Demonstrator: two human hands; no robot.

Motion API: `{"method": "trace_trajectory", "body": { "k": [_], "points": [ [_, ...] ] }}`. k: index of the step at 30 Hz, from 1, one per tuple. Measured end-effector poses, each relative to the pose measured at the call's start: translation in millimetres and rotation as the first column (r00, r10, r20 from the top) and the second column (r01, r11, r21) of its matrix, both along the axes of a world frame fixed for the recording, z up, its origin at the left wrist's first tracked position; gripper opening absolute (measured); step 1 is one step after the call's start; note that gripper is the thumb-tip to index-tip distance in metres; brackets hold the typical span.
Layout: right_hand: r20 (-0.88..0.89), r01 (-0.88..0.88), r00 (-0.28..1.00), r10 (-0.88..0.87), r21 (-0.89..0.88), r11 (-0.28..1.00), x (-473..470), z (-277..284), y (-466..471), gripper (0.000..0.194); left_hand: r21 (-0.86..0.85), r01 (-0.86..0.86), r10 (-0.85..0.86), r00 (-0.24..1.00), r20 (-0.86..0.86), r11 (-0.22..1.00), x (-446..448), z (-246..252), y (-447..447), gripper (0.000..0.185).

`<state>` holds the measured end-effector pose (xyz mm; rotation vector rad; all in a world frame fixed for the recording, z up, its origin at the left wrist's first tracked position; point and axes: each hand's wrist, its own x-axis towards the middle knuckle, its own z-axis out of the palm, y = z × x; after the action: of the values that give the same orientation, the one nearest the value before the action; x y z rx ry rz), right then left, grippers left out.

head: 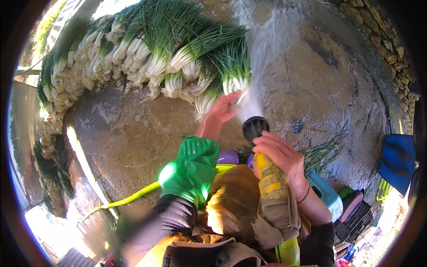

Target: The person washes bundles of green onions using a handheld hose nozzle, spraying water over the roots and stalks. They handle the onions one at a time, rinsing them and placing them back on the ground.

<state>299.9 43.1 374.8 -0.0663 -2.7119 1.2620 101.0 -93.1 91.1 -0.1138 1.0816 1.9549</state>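
A hose nozzle (255,128) with a black head sprays a wide fan of water up and away over the wet floor. My right hand (282,157) grips it just behind the head, where the hose is wrapped in yellow tape and tan cloth. Beside the spray, my left hand (224,107) is at the white root end of a bunch of green onions (235,71), its fingers closed on it; the fingertips are partly lost in the spray. A long pile of green onion bunches (133,53) curves from the top centre down the left, roots toward me.
Yellow-green hose (133,197) crosses the floor at lower left. Loose green leaves (323,150) lie on the right, near a light-blue plastic container (323,193) and a dark crate (355,217). A stone wall (388,46) borders the upper right; a blue object (397,160) stands at the right edge.
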Motion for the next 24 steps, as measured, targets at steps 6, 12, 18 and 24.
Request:
{"method": "trace_trajectory", "body": {
  "k": [6, 12, 18, 24],
  "points": [
    [0.017, 0.105, 0.994, -0.106, 0.054, 0.993, 26, -9, 10, 0.038, -0.382, 0.005, 0.030, 0.996, 0.086, 0.924, 89, -78, 39, 0.041],
    [0.083, 0.015, 0.996, -0.013, -0.026, 1.000, 39, -28, 21, 0.036, -0.218, -0.054, 0.152, 0.874, 0.462, 0.974, 72, -101, 34, 0.035],
    [-0.070, 0.255, 0.967, -0.245, 0.267, 0.929, 58, -26, 58, 0.033, -0.683, -0.275, 0.103, 0.954, -0.281, 0.676, 60, -56, 18, 0.095],
    [-0.114, 0.224, 0.972, -0.204, 0.200, 0.954, 49, -27, 37, 0.039, -0.936, -0.330, -0.811, 0.510, -0.286, 0.122, 9, -25, 9, 0.083]
  ]
}}
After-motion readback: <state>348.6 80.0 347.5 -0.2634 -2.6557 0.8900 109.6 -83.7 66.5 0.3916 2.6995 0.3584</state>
